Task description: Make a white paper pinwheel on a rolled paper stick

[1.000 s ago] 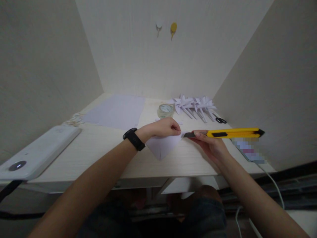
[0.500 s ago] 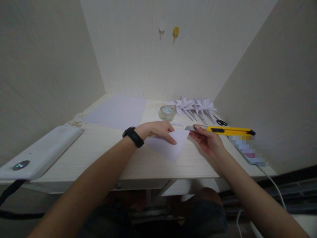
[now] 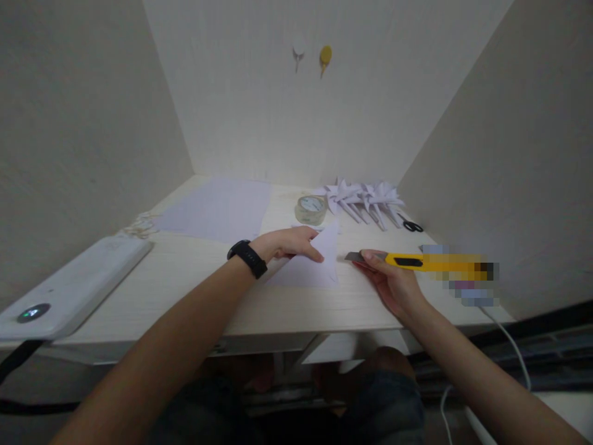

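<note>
My left hand [image 3: 299,243], with a black watch on its wrist, grips a folded sheet of white paper [image 3: 310,272] on the desk, thumb on top and the other fingers behind it. To its right, my right hand [image 3: 391,278] is closed on a yellow utility knife [image 3: 412,262]. The knife's blade [image 3: 354,256] is out and points left, a short gap away from the paper's right edge. Behind my left hand stands a roll of clear tape [image 3: 310,210].
Several paper pinwheels [image 3: 364,201] lie at the back right beside black-handled scissors [image 3: 411,225]. A large paper sheet [image 3: 217,207] is at the back left. A white power bank-like device [image 3: 83,281] rests on the left. A white cable [image 3: 512,343] hangs off the right edge.
My left hand has turned the paper, so its lower edge now runs roughly level. My right hand has drawn the knife slightly down, away from the paper's corner.
</note>
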`<state>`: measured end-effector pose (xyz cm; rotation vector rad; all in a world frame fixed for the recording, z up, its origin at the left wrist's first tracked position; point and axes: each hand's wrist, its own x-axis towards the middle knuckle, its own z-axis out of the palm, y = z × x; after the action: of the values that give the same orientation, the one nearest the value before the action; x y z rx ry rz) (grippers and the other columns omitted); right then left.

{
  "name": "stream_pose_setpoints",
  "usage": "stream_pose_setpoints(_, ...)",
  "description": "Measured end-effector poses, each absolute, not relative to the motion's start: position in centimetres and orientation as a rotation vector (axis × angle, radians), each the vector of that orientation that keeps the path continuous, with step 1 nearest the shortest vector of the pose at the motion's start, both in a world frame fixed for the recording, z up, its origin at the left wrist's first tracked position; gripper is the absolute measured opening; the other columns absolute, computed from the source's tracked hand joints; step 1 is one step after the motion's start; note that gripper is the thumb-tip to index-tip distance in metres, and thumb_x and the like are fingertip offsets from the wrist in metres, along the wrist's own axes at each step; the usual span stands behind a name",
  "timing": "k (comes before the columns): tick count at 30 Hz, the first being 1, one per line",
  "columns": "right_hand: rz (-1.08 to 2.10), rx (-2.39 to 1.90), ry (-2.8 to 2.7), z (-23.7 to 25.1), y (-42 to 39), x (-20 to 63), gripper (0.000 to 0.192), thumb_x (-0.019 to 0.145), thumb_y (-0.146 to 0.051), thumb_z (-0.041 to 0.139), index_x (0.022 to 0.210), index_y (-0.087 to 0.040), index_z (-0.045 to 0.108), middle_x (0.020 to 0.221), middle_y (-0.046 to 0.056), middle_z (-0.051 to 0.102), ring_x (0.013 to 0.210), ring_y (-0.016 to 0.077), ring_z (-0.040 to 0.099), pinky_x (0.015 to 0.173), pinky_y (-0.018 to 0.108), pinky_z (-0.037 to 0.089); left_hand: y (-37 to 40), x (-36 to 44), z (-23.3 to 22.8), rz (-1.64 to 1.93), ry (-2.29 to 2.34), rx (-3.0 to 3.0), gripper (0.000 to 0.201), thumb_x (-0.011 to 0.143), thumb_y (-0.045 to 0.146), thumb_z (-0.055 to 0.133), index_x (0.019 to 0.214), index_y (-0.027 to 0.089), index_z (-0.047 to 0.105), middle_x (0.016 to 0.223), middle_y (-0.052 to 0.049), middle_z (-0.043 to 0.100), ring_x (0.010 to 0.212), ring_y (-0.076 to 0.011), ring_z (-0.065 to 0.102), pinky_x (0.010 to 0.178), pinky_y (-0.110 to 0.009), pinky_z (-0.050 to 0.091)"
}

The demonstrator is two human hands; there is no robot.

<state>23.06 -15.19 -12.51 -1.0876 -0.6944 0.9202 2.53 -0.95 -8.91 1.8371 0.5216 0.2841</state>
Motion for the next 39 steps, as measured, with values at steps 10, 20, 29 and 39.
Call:
stream_pose_setpoints(10,0.839,-1.269,-0.898,-13.0,-16.1,21.8,0.031,0.058,-0.039,0.09,0.08,-0.022,0.076,0.082,0.002,0.076,0.084,0.0224,0.07,0.094,0.044,0.054,-3.8,1.2,-9.4,0.546,0.65,1.668,0.044,0.053,0.014,0.079,0.097,0.011,0.071,0.103,-0.011,0.074,0.091,-0.0238,0.066,0.079,-0.036,0.053)
stream_pose_setpoints(20,0.88,-1.161,-0.966,-12.6,-13.6,20.4,0.03,0.057,-0.038,0.09,0.078,-0.022,0.076,0.083,0.003,0.077,0.084,0.0213,0.069,0.093,0.042,0.052,-4.5,1.4,-9.5,0.658,0.875,1.603,0.035,0.052,0.016,0.084,0.084,0.01,0.071,0.093,-0.009,0.073,0.081,-0.0193,0.064,0.069,-0.028,0.05)
stream_pose_setpoints(29,0.98,-1.11,-0.913,-12.1,-13.4,20.2,0.03,0.056,-0.037,0.09,0.075,-0.02,0.076,0.08,0.003,0.076,0.078,0.0209,0.071,0.087,0.04,0.055,-4.1,1.2,-9.6,0.635,0.767,1.645,0.044,0.052,0.02,0.085,0.092,0.011,0.069,0.097,-0.008,0.072,0.087,-0.0216,0.065,0.076,-0.033,0.052)
stream_pose_setpoints(39,1.093,-1.079,-0.914,-11.4,-13.7,20.2,0.03,0.051,-0.036,0.092,0.071,-0.02,0.075,0.071,0.002,0.075,0.071,0.0197,0.07,0.082,0.037,0.057,-4.2,0.4,-7.0,0.809,0.646,2.365,0.084,0.055,0.027,0.084,0.132,0.019,0.05,0.145,-0.015,0.048,0.134,-0.0314,0.044,0.111,-0.044,0.032)
